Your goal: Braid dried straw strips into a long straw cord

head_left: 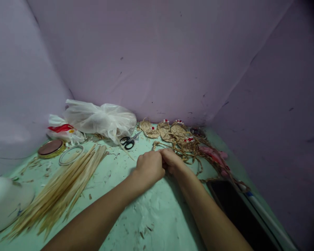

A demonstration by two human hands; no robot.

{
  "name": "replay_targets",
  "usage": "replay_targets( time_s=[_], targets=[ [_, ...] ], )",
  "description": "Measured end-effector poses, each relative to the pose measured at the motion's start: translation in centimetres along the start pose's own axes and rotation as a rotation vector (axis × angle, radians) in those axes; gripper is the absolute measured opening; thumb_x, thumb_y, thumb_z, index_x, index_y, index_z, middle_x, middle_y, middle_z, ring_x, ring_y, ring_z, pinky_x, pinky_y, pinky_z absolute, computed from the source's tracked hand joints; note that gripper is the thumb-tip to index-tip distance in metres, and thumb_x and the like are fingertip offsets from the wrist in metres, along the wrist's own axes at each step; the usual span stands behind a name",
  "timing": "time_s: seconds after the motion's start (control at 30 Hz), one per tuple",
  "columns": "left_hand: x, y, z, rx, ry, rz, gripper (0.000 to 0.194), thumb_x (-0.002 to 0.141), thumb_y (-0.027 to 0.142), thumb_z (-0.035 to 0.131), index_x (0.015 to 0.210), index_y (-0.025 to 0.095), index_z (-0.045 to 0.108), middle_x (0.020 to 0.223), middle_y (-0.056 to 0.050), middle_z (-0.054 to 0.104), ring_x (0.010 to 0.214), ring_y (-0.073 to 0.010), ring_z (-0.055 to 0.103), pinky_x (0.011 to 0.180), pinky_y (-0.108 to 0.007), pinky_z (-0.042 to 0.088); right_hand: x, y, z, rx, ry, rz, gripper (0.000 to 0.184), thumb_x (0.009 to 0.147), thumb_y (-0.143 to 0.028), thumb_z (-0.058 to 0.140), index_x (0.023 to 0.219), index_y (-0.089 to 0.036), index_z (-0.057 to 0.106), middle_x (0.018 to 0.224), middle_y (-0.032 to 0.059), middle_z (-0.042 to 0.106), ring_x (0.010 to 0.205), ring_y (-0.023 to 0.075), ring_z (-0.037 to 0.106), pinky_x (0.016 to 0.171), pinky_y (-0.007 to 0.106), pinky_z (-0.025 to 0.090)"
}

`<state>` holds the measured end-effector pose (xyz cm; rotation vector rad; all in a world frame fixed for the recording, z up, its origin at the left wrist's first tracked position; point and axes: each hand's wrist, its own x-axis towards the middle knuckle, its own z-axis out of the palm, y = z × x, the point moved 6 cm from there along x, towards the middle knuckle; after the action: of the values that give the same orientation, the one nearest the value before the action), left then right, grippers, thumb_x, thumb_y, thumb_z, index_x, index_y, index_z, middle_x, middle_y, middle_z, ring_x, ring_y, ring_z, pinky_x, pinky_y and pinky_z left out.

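My left hand [150, 165] and my right hand [172, 162] meet over the middle of the table, both closed with their fingers pressed together. A twisted straw cord [164, 143] comes out just behind the fingertips and loops right into a tangle of cord. The stretch between my fingers is hidden by the hands. Beyond them lie several coiled, woven straw pieces [164, 131], some with red and white beads [188, 139]. Black-handled scissors [128, 142] rest a little beyond my left hand, blades partly apart.
Left are a bundle of dry straw strips [65, 184], a ring [71, 155], a round tin lid [51, 148] and a white rounded container [7, 204]. A plastic bag [102, 118] stands by the wall. A dark flat object [240, 212] lies beside my right forearm, near pink material [214, 157].
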<state>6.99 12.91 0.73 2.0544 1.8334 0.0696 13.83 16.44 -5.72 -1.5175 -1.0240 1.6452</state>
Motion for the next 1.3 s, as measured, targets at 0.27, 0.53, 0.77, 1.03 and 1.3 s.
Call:
replay_targets(
  time_s=[0.27,0.53,0.77,1.03,1.3],
  targets=[
    [3.0,-4.6,-2.7,-0.289,-0.007,-0.104,0.023,0.066,0.03,0.051,0.056,0.011,0.059,0.045,-0.005,0.054,0.041,-0.0134,0.05,0.042,-0.022,0.035,-0.8,-0.6,0.7,0.058,-0.168,0.026,0.009,0.051,-0.008,0.043,0.046,-0.015,0.043,0.033,-0.0049,0.04,0.03,0.0062,0.035,0.036,0.019,0.028],
    [4.3,-4.4,2.8,-1.035,-0.42,-0.295,0.017,0.073,0.014,0.045,0.058,0.008,0.053,0.043,-0.001,0.05,0.034,-0.0051,0.041,0.035,-0.016,0.029,-0.5,-0.4,1.0,0.114,-0.261,0.029,0.009,0.052,-0.006,0.047,0.048,-0.014,0.048,0.039,-0.0012,0.049,0.038,0.0077,0.044,0.041,0.018,0.035],
    [4.7,-4.9,2.8,-1.024,-0.439,-0.254,0.012,0.065,0.009,0.051,0.054,0.007,0.055,0.037,0.001,0.045,0.032,-0.004,0.037,0.033,-0.016,0.026,0.1,-0.9,-0.3,-0.094,-0.16,-0.114,0.006,0.055,-0.008,0.056,0.055,-0.013,0.053,0.044,-0.0031,0.053,0.036,0.0042,0.038,0.037,0.016,0.026],
    [4.3,-4.7,2.0,-0.739,-0.268,-0.237,0.012,0.056,0.012,0.052,0.044,0.012,0.048,0.028,0.005,0.033,0.026,-0.0047,0.025,0.032,-0.02,0.015,-0.7,-3.0,-1.1,-0.801,0.085,-0.368,0.002,0.055,-0.014,0.058,0.054,-0.014,0.06,0.051,0.0025,0.057,0.05,0.0109,0.049,0.045,0.02,0.03],
    [3.5,-4.5,2.0,-0.824,-0.282,-0.341,0.018,0.055,0.012,0.046,0.039,0.015,0.038,0.026,0.004,0.029,0.026,-0.0044,0.024,0.033,-0.019,0.014,-4.0,-5.0,0.2,-1.07,0.239,-0.392,0.008,0.053,-0.021,0.061,0.049,-0.015,0.061,0.051,0.0097,0.058,0.054,0.0158,0.051,0.047,0.024,0.026]
  ],
)
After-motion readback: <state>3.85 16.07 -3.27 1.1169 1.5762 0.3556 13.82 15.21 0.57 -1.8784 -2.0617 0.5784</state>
